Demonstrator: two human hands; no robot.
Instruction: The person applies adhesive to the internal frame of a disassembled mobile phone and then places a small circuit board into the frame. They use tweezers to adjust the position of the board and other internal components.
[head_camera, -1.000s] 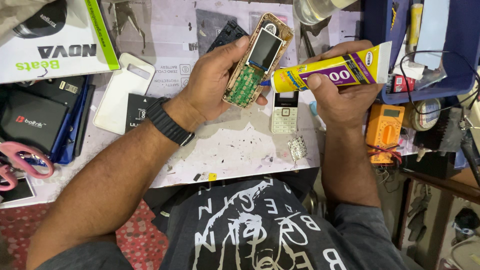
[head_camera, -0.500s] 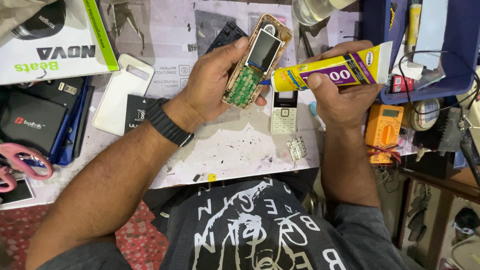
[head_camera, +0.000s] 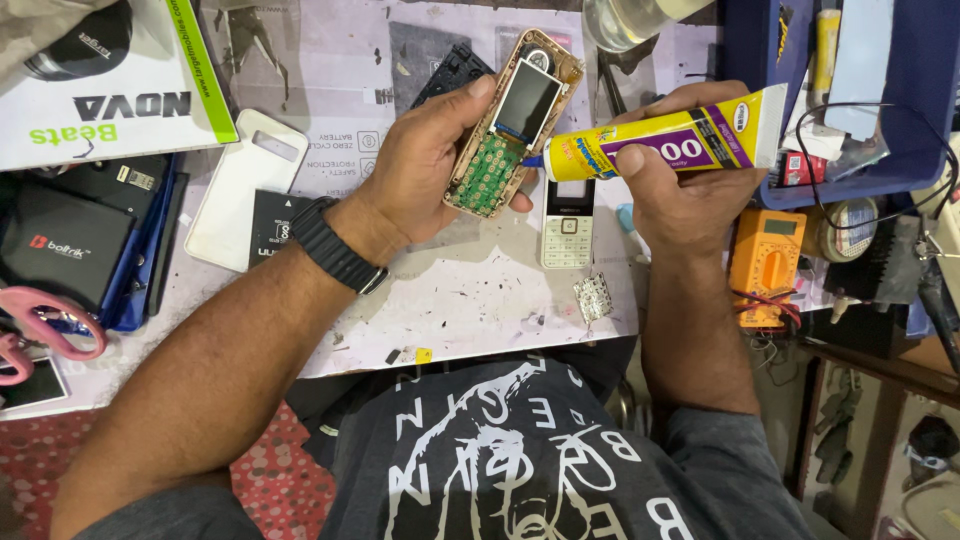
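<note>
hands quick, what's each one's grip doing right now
Left hand: grip closed around an opened phone body, bare circuit board facing up.
Right hand: grip closed on a yellow glue tube, nozzle at the phone's edge.

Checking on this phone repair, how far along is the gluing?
Done: the gold keypad phone body is opened, circuit board bare. In hand: left hand grips it; right hand presses the yellow glue tube nozzle against its edge. Left: the white keypad front cover still lies on the table.
</note>
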